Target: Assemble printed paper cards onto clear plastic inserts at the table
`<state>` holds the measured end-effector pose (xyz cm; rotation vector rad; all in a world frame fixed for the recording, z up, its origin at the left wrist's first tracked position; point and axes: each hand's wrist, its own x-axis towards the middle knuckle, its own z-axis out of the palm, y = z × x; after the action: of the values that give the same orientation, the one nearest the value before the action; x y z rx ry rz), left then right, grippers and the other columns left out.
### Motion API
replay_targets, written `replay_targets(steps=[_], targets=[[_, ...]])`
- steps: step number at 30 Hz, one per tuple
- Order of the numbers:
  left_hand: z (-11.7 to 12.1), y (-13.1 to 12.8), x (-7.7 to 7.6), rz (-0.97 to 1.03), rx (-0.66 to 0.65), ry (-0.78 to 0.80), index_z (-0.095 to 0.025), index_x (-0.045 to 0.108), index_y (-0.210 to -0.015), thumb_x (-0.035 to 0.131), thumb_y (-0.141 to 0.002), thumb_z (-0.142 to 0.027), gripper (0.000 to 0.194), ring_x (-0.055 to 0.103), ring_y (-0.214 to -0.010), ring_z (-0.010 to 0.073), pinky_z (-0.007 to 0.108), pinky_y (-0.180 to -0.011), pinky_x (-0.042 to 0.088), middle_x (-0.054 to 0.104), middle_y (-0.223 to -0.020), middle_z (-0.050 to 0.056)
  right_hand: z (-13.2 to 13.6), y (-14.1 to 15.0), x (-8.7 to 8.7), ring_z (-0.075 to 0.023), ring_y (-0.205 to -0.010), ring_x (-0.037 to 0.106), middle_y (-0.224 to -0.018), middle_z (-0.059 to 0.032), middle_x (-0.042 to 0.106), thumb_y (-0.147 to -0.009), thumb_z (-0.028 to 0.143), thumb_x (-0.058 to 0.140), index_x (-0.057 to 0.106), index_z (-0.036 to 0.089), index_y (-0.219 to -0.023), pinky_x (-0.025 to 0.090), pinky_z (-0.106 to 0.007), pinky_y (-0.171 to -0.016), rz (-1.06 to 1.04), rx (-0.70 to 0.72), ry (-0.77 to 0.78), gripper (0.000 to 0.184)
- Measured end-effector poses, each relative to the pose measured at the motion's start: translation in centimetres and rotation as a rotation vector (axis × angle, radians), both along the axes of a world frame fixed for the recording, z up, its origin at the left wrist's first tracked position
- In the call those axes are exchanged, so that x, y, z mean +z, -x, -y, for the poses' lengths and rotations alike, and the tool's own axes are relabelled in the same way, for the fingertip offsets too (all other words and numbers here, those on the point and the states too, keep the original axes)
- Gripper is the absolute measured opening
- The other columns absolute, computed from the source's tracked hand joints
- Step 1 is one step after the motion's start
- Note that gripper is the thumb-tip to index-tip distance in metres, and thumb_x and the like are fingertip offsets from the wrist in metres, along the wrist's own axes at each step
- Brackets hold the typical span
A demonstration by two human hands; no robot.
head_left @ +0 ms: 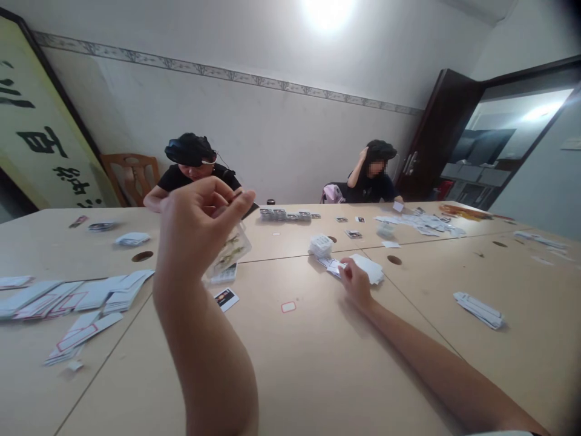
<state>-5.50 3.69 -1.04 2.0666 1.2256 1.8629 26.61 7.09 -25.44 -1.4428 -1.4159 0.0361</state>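
Note:
Raised close in front of me, my left hand (200,224) has its fingers curled and its thumb pressed in. It grips a clear flat plastic box (235,247) with small greenish-yellow pieces inside; part of the box is hidden behind the hand. A dark edge shows by the fingertips. Below it on the table lie a pale compartmented tray (224,275) and a card with a dark picture (226,299). My right hand (357,284) is closed at the edge of white red-lined cards (332,266), fingertips on them. Beside it are a white card pile (370,268) and stacked clear boxes (321,244).
Rows of white cards (82,297) spread at the left. One red-bordered slip (288,307) lies mid-table; a card bundle (479,310) rests at the right. Small stacks (285,215) line the far edge. Two people sit opposite, one behind scattered papers (422,223). The table has round holes (142,257).

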Motion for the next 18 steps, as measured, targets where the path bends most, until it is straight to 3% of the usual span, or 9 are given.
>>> replay_targets(steps=[3, 6, 10, 13, 18], targets=[[-0.7, -0.4, -0.2, -0.225, 0.065, 0.069, -0.018, 0.059, -0.062, 0.073, -0.075, -0.05, 0.037, 0.044, -0.048, 0.0083, 0.02, -0.047, 0.028, 0.052, -0.051, -0.003, 1.3, 1.7, 0.1, -0.0198, -0.062, 0.059, -0.068, -0.0015, 0.062, -0.082, 0.034, 0.06, 0.066, 0.024, -0.092, 0.046, -0.033, -0.065, 0.227, 0.273, -0.039, 0.015], [-1.9, -0.7, -0.6, -0.326, 0.049, 0.105, -0.019, 0.059, -0.063, 0.069, -0.076, -0.056, 0.041, 0.046, -0.049, 0.0107, 0.022, -0.047, 0.029, 0.054, -0.054, -0.002, 2.3, 4.0, 0.3, -0.0223, -0.074, 0.063, -0.083, -0.0044, 0.065, -0.086, 0.022, 0.057, 0.06, 0.026, -0.103, 0.049, -0.036, -0.069, 0.436, 0.461, -0.226, 0.017], [-4.9, -1.6, -2.0, -0.369, -0.057, 0.242, -0.019, 0.057, -0.063, 0.065, -0.076, -0.062, 0.046, 0.044, -0.047, 0.011, 0.023, -0.046, 0.026, 0.051, -0.052, -0.002, 2.2, 8.7, 0.5, -0.0218, -0.085, 0.061, -0.1, -0.0067, 0.06, -0.089, 0.022, 0.054, 0.046, 0.027, -0.117, 0.052, -0.037, -0.072, 0.119, 0.426, -0.298, 0.03], [-8.8, -3.3, -5.0, -0.414, -0.165, 0.414, -0.017, 0.059, -0.061, 0.064, -0.074, -0.065, 0.05, 0.043, -0.047, 0.0113, 0.024, -0.046, 0.026, 0.049, -0.05, -0.002, 0.3, 12.4, 0.4, -0.0229, -0.099, 0.058, -0.111, -0.0086, 0.053, -0.089, 0.029, 0.055, 0.04, 0.026, -0.121, 0.052, -0.037, -0.076, -0.118, 0.405, -0.228, 0.036], [-15.3, -6.9, -13.6, -0.375, -0.141, 0.636, -0.016, 0.056, -0.049, 0.063, -0.075, -0.06, 0.051, 0.045, -0.049, 0.0138, 0.026, -0.051, 0.029, 0.052, -0.048, 0.002, -5.7, 14.8, 0.1, -0.0241, -0.104, 0.052, -0.12, -0.0114, 0.047, -0.085, 0.031, 0.055, 0.035, 0.023, -0.123, 0.048, -0.041, -0.086, -0.372, 0.214, -0.19, 0.044]])
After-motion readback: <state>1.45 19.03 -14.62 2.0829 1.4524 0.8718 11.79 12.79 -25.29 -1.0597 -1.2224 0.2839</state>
